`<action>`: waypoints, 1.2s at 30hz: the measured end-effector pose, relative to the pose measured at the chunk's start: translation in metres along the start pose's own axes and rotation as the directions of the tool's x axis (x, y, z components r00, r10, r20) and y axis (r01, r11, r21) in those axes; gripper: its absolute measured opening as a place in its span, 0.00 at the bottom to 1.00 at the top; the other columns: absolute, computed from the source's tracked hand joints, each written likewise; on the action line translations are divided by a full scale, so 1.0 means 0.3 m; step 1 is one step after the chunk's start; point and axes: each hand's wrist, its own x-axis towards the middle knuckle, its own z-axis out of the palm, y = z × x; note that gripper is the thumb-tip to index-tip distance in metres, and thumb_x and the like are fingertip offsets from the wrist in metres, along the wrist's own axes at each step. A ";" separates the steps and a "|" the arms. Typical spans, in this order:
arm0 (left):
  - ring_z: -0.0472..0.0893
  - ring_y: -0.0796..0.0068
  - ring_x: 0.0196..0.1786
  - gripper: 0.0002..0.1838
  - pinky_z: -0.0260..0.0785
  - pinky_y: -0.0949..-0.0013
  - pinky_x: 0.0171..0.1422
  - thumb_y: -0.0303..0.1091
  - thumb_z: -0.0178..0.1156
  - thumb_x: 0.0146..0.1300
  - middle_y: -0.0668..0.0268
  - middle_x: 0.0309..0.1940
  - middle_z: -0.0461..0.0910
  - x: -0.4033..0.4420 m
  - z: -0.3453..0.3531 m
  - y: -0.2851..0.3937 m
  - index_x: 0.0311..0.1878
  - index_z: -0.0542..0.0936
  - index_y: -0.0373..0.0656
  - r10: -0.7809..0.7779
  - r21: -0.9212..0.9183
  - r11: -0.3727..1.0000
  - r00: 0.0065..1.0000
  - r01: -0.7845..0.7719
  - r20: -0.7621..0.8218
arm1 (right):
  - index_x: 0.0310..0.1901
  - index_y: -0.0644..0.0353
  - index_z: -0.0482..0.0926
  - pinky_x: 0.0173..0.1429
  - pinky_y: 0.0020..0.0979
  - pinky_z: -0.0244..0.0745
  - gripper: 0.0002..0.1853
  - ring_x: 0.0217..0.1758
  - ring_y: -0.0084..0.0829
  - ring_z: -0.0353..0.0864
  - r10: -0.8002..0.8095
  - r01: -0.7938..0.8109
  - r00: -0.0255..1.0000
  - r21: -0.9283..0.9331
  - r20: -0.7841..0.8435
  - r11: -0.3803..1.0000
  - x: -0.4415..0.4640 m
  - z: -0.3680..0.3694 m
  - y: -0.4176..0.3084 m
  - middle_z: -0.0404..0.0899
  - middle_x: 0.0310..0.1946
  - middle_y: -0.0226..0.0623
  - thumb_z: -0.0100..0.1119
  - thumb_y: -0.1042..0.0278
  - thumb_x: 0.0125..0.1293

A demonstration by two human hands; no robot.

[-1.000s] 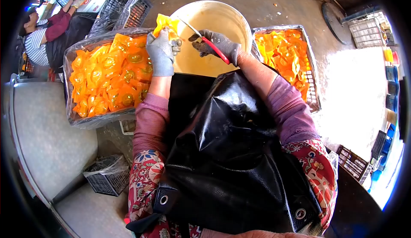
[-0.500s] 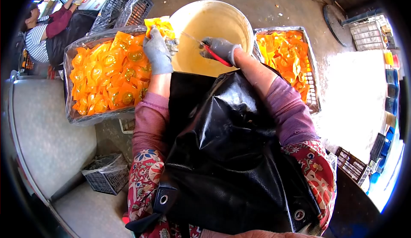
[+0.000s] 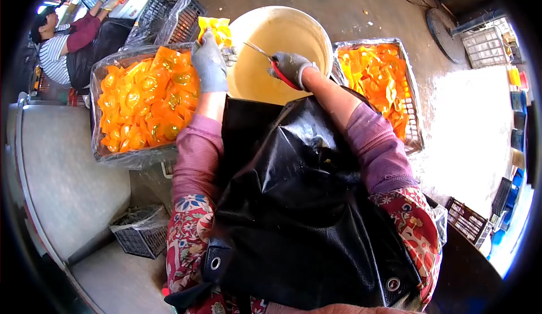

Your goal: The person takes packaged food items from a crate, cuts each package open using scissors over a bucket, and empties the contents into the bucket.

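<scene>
Showing in the head view: left hand [image 3: 208, 63], forearm pointing forward, fingers pinching an orange packet [image 3: 214, 28] at their tips; right hand [image 3: 292, 67] (gloved likewise), forearm slanting inward, fingers curled round a red-handled tool [image 3: 284, 76]; bucket [image 3: 293, 32] below those fingers.

Can't read any words, numbers or signs: not right by the fingers [image 3: 209, 38], not beside them, and not far past them.

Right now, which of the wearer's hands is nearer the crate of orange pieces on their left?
Left: the left hand is at the edge of the crate; the right hand is farther off, over the bucket, holding a red-handled tool.
</scene>
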 end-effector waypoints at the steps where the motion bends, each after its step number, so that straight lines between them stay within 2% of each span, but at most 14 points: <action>1: 0.78 0.75 0.19 0.17 0.71 0.74 0.20 0.43 0.55 0.66 0.62 0.26 0.79 0.003 0.015 -0.007 0.40 0.76 0.36 0.010 -0.039 0.999 1.000 -0.012 -0.030 | 0.46 0.61 0.74 0.50 0.35 0.73 0.15 0.47 0.35 0.80 0.010 -0.010 1.000 0.021 0.013 1.000 0.009 0.008 0.009 0.77 0.47 0.41 0.43 0.60 0.67; 5: 0.80 0.79 0.23 0.15 0.72 0.80 0.28 0.44 0.56 0.65 0.67 0.26 0.79 -0.204 0.124 0.191 0.40 0.76 0.40 0.054 -0.157 0.987 0.844 0.035 0.533 | 0.47 0.58 0.74 0.54 0.34 0.72 0.15 0.50 0.33 0.78 -0.098 0.102 0.994 -0.093 0.044 0.991 -0.009 -0.001 -0.024 0.77 0.47 0.39 0.45 0.60 0.66; 7: 0.82 0.67 0.39 0.16 0.74 0.66 0.43 0.41 0.61 0.60 0.60 0.32 0.80 -0.226 0.204 0.133 0.47 0.76 0.41 0.438 -0.024 0.755 0.477 -0.655 0.762 | 0.46 0.59 0.76 0.47 0.36 0.73 0.18 0.43 0.38 0.80 -0.013 0.020 1.000 0.539 -0.016 0.842 0.115 0.093 0.055 0.80 0.40 0.43 0.53 0.54 0.63; 8: 0.82 0.65 0.39 0.15 0.73 0.66 0.44 0.39 0.61 0.60 0.59 0.34 0.81 -0.252 0.193 0.171 0.47 0.77 0.40 0.477 -0.053 0.723 0.441 -0.689 0.761 | 0.45 0.60 0.77 0.44 0.38 0.73 0.20 0.39 0.40 0.80 0.029 0.017 0.999 0.773 -0.045 0.634 0.177 0.139 0.094 0.81 0.36 0.45 0.57 0.51 0.61; 11: 0.82 0.62 0.41 0.12 0.73 0.66 0.47 0.33 0.61 0.60 0.58 0.38 0.83 -0.259 0.157 0.235 0.45 0.79 0.40 0.669 -0.126 0.473 0.263 -0.872 0.695 | 0.44 0.61 0.76 0.36 0.35 0.74 0.20 0.32 0.36 0.80 0.023 -0.041 0.999 0.496 0.042 0.867 0.053 0.030 0.016 0.81 0.33 0.44 0.58 0.51 0.61; 13: 0.83 0.63 0.41 0.09 0.74 0.67 0.46 0.31 0.62 0.58 0.59 0.36 0.83 -0.151 0.018 0.221 0.40 0.82 0.40 0.665 0.197 0.450 0.474 -0.871 0.577 | 0.48 0.60 0.74 0.47 0.42 0.76 0.14 0.40 0.44 0.82 -0.071 0.072 0.997 0.077 -0.014 0.994 0.055 0.099 0.063 0.81 0.40 0.46 0.49 0.62 0.65; 14: 0.81 0.71 0.45 0.12 0.72 0.70 0.53 0.33 0.61 0.61 0.60 0.41 0.83 -0.035 -0.082 0.139 0.45 0.81 0.38 0.561 0.278 0.603 0.646 -0.748 0.518 | 0.46 0.60 0.75 0.46 0.42 0.75 0.14 0.40 0.45 0.81 -0.053 0.053 0.999 0.124 -0.003 0.991 0.047 0.081 0.042 0.81 0.39 0.47 0.48 0.62 0.65; 16: 0.81 0.66 0.45 0.16 0.71 0.67 0.51 0.39 0.64 0.56 0.59 0.43 0.82 0.078 -0.289 0.143 0.45 0.81 0.40 0.481 0.689 0.422 0.790 -0.589 0.380 | 0.43 0.60 0.76 0.44 0.43 0.74 0.13 0.40 0.46 0.81 -0.063 0.064 0.998 0.181 -0.009 0.981 0.039 0.076 0.022 0.80 0.37 0.47 0.47 0.62 0.64; 18: 0.78 0.52 0.45 0.21 0.69 0.53 0.48 0.50 0.62 0.53 0.56 0.39 0.80 0.186 -0.483 0.112 0.43 0.79 0.45 0.463 0.936 0.014 0.832 -0.351 0.306 | 0.40 0.59 0.77 0.44 0.43 0.74 0.12 0.39 0.46 0.81 -0.120 0.127 0.992 0.200 -0.046 0.971 0.048 0.112 0.034 0.81 0.35 0.46 0.48 0.62 0.64; 20: 0.74 0.61 0.55 0.26 0.62 0.46 0.57 0.52 0.60 0.55 0.62 0.46 0.80 0.227 -0.605 0.079 0.55 0.75 0.51 0.466 0.926 -0.342 0.828 -0.156 0.312 | 0.36 0.58 0.77 0.41 0.41 0.73 0.10 0.35 0.43 0.81 -0.082 0.093 0.995 0.237 -0.054 0.967 0.025 0.085 -0.003 0.80 0.31 0.44 0.48 0.63 0.63; 25: 0.76 0.65 0.55 0.28 0.64 0.51 0.57 0.50 0.60 0.54 0.66 0.50 0.79 0.240 -0.654 0.198 0.61 0.73 0.62 0.082 0.916 -0.362 0.973 -0.172 0.215 | 0.32 0.56 0.76 0.34 0.37 0.70 0.07 0.29 0.35 0.77 0.027 -0.073 0.992 0.378 0.126 0.923 0.042 0.101 0.007 0.77 0.25 0.39 0.51 0.64 0.62; 28: 0.74 0.64 0.58 0.29 0.61 0.49 0.61 0.51 0.59 0.55 0.67 0.54 0.78 0.259 -0.657 0.230 0.63 0.71 0.65 0.040 0.914 -0.362 0.976 -0.184 0.213 | 0.33 0.56 0.77 0.33 0.36 0.69 0.06 0.27 0.33 0.76 0.000 -0.032 0.996 0.356 0.089 0.934 0.054 0.097 0.010 0.76 0.24 0.38 0.52 0.65 0.61; 31: 0.73 0.63 0.60 0.30 0.56 0.43 0.65 0.52 0.59 0.56 0.68 0.57 0.76 0.226 -0.629 0.223 0.63 0.71 0.63 0.348 0.837 -0.488 0.824 -0.247 0.447 | 0.34 0.55 0.77 0.34 0.38 0.70 0.05 0.28 0.36 0.76 -0.020 0.009 0.999 0.315 0.030 0.949 0.038 0.107 -0.001 0.77 0.25 0.39 0.52 0.66 0.61; 36: 0.71 0.63 0.62 0.29 0.50 0.37 0.67 0.54 0.60 0.55 0.69 0.58 0.75 0.251 -0.609 0.208 0.61 0.73 0.58 0.123 0.847 -0.472 0.934 -0.243 0.336 | 0.34 0.55 0.77 0.38 0.42 0.71 0.07 0.31 0.42 0.78 -0.236 0.249 0.942 0.027 -0.238 0.968 0.040 0.154 0.048 0.79 0.29 0.42 0.51 0.63 0.61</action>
